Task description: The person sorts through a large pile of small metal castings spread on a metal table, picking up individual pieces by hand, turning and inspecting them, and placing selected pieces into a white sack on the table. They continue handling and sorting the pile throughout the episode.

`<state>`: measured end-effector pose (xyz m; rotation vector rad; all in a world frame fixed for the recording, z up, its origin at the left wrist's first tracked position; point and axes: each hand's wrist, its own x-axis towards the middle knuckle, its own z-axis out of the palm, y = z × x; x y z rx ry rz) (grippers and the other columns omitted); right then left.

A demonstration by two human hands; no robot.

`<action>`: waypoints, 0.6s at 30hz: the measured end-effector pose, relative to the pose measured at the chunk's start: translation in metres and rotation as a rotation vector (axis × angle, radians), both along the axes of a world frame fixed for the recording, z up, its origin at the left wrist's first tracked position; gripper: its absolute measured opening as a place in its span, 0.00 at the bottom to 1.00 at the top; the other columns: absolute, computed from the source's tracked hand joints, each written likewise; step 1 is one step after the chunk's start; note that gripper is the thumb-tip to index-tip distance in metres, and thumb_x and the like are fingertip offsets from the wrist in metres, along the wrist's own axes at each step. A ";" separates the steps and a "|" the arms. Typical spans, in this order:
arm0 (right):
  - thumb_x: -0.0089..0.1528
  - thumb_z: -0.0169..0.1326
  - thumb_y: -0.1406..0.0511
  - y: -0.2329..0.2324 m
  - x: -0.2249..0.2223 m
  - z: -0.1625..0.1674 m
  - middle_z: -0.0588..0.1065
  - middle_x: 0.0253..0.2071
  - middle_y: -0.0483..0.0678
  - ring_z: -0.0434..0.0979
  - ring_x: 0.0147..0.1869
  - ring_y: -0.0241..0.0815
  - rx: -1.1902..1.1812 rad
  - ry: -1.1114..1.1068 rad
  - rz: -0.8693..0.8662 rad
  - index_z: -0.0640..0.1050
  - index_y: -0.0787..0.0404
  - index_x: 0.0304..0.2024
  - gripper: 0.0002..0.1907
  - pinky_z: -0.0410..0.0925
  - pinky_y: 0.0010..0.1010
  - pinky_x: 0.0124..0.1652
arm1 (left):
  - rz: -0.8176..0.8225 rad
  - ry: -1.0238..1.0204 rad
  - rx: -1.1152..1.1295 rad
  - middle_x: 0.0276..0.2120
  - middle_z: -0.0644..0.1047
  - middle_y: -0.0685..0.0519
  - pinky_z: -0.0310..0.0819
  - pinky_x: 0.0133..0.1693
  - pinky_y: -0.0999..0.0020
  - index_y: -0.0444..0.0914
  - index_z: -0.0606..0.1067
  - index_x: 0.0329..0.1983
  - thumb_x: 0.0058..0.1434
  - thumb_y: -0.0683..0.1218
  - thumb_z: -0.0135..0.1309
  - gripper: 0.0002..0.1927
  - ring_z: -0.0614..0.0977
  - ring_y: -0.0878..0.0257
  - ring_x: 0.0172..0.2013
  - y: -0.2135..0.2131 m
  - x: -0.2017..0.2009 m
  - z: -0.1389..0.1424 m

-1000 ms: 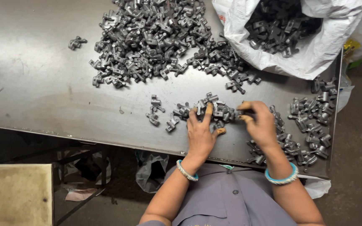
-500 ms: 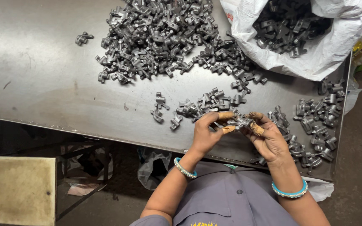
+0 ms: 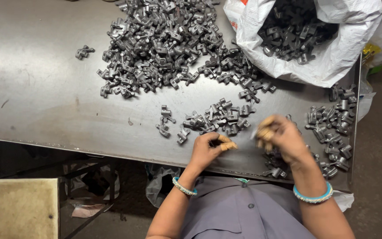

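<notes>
Right now the left hand (image 3: 208, 149) pinches a small dark grey metal part (image 3: 215, 143) near the table's (image 3: 45, 102) near edge; the blurred right hand (image 3: 281, 135) has fingers curled, its contents unclear.

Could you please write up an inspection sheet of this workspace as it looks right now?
Surface: grey metal table, scuffed.
Job's things: small row of metal parts by the hands; large heap of parts behind.
Clutter: white sack holding more parts; another pile at right edge.
Hands: left hand curled around a dark piece; right hand blurred, grip unclear.
Cables: nothing seen.
Surroundings: tan stool and plastic bags under the table.
</notes>
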<state>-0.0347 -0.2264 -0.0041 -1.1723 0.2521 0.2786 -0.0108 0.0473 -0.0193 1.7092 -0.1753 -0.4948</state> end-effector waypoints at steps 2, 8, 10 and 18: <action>0.58 0.65 0.66 -0.002 0.016 0.015 0.80 0.42 0.55 0.82 0.40 0.42 0.140 -0.149 -0.188 0.72 0.59 0.49 0.20 0.73 0.25 0.34 | 0.075 -0.069 -0.046 0.34 0.85 0.54 0.78 0.37 0.75 0.34 0.83 0.37 0.59 0.44 0.65 0.08 0.84 0.73 0.33 0.001 0.002 0.003; 0.49 0.71 0.68 0.054 0.028 0.030 0.80 0.41 0.53 0.79 0.42 0.46 -1.016 -0.193 0.007 0.77 0.63 0.43 0.22 0.70 0.32 0.38 | 0.194 -0.092 0.054 0.30 0.83 0.57 0.68 0.28 0.76 0.36 0.84 0.40 0.55 0.43 0.67 0.10 0.75 0.74 0.26 -0.007 0.005 0.011; 0.47 0.72 0.68 0.068 0.023 0.025 0.78 0.39 0.55 0.76 0.44 0.49 -1.321 -0.336 0.001 0.76 0.66 0.42 0.23 0.69 0.36 0.42 | 0.201 -0.078 0.034 0.30 0.83 0.56 0.68 0.29 0.77 0.36 0.83 0.43 0.55 0.42 0.67 0.13 0.75 0.74 0.27 -0.010 0.006 0.014; 0.60 0.59 0.74 0.041 -0.004 -0.011 0.77 0.39 0.50 0.79 0.41 0.39 -0.486 -0.025 0.047 0.74 0.66 0.45 0.12 0.74 0.31 0.39 | 0.252 -0.035 -0.055 0.42 0.84 0.51 0.76 0.38 0.76 0.34 0.79 0.52 0.52 0.37 0.66 0.22 0.84 0.69 0.39 -0.015 0.004 0.011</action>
